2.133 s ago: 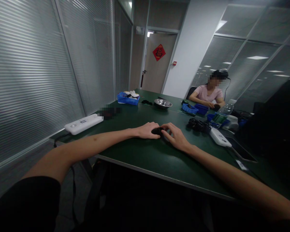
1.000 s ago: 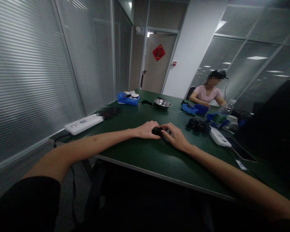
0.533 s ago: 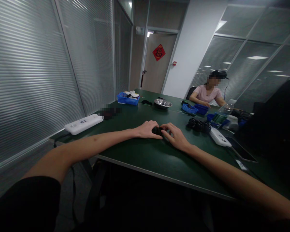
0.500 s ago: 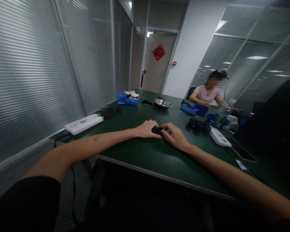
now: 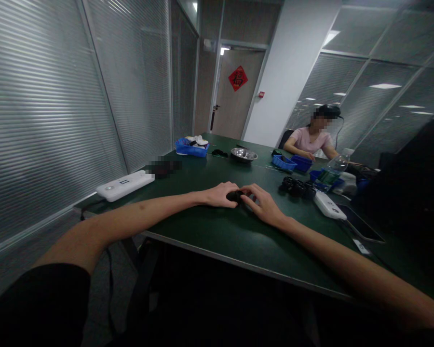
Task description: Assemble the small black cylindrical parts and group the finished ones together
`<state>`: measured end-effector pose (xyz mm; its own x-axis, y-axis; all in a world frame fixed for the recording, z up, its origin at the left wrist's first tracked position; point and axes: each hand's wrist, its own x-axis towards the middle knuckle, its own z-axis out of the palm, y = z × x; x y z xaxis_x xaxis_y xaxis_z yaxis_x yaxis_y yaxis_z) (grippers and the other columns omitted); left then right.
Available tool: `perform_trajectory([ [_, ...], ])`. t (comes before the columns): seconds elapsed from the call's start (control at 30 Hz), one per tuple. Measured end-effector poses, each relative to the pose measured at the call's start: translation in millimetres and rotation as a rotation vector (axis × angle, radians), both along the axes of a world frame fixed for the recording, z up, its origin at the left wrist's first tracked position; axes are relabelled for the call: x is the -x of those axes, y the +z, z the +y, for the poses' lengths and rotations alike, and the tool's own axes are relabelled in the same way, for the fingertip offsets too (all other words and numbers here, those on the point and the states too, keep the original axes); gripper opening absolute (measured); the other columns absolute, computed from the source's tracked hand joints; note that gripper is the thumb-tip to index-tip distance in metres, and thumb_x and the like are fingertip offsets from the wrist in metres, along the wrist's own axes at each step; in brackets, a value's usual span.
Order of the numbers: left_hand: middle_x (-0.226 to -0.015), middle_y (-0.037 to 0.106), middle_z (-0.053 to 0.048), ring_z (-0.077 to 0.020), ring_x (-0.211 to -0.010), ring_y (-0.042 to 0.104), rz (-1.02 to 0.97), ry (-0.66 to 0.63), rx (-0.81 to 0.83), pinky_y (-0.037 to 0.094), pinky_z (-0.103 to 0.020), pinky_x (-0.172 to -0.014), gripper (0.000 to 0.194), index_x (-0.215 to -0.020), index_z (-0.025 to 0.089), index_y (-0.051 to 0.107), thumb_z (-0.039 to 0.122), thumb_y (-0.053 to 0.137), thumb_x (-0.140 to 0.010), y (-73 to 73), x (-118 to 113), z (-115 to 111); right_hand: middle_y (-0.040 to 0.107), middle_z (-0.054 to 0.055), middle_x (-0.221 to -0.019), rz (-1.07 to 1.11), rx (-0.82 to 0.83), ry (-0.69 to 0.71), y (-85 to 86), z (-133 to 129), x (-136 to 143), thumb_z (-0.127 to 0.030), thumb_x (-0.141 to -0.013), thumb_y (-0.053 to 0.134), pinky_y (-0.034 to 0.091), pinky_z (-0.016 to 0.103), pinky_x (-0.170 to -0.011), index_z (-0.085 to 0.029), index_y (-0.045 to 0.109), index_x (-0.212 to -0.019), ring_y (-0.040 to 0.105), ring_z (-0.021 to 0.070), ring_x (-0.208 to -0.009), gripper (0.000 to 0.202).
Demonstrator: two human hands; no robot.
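Both hands meet over the green table (image 5: 202, 231), around a small black object (image 5: 234, 195). My left hand (image 5: 222, 194) has its fingers and thumb curved around the object from the left. From the right, my right hand (image 5: 262, 203) pinches at the object's other end with bent fingers. The object's exact shape is too dark and small to tell. A cluster of shiny black items (image 5: 297, 187) lies to the right of my right hand.
Behind stand a metal bowl (image 5: 243, 154), a filled blue basket (image 5: 192, 148) and more blue trays (image 5: 284, 163). White devices lie left (image 5: 126, 186) and right (image 5: 328, 205), near a phone (image 5: 359, 222) and a bottle (image 5: 332, 171). A person (image 5: 313, 140) sits across.
My left hand has shifted slightly, its thumb moving a little left, and more of the black object shows. My right hand stays almost in place.
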<state>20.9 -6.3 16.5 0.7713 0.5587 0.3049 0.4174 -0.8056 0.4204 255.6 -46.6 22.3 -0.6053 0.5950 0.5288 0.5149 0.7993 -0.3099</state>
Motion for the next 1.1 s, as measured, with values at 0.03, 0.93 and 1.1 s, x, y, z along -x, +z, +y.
perform_trajectory([
  [0.03, -0.118, 0.062, -0.01, -0.0283, -0.112, 0.055, 0.008, 0.03, -0.005, 0.042, -0.04, -0.098, 0.053, -0.124, 0.017, 0.062, 0.054, 0.066, -0.086, -0.4, -0.5, -0.2, 0.064, 0.008, -0.106, 0.0, -0.002, 0.0, -0.2, 0.3, 0.1, -0.041, -0.105, 0.051, 0.053, 0.037, -0.08, -0.024, 0.061, -0.121, 0.064, 0.0244, -0.095, 0.025],
  [0.93, -0.114, 0.065, -0.009, -0.0266, -0.108, 0.057, -0.078, -0.021, 0.021, 0.043, -0.037, -0.094, 0.057, -0.123, 0.018, 0.066, 0.06, 0.071, -0.085, -0.1, 0.2, -2.1, 0.064, 0.008, -0.108, 0.013, -0.004, 0.018, 0.3, 0.8, -1.3, -0.045, -0.101, 0.059, 0.055, 0.036, -0.075, -0.026, 0.064, -0.122, 0.064, 0.0245, -0.096, 0.029],
  [1.1, -0.115, 0.066, -0.009, -0.0262, -0.109, 0.058, -0.104, -0.095, 0.021, 0.043, -0.037, -0.097, 0.052, -0.123, 0.019, 0.068, 0.056, 0.072, -0.087, 1.0, 1.0, -1.8, 0.064, 0.009, -0.108, 0.023, -0.032, 0.035, 3.5, -3.6, -0.5, -0.042, -0.1, 0.061, 0.055, 0.037, -0.075, -0.025, 0.066, -0.122, 0.063, 0.0252, -0.097, 0.028],
])
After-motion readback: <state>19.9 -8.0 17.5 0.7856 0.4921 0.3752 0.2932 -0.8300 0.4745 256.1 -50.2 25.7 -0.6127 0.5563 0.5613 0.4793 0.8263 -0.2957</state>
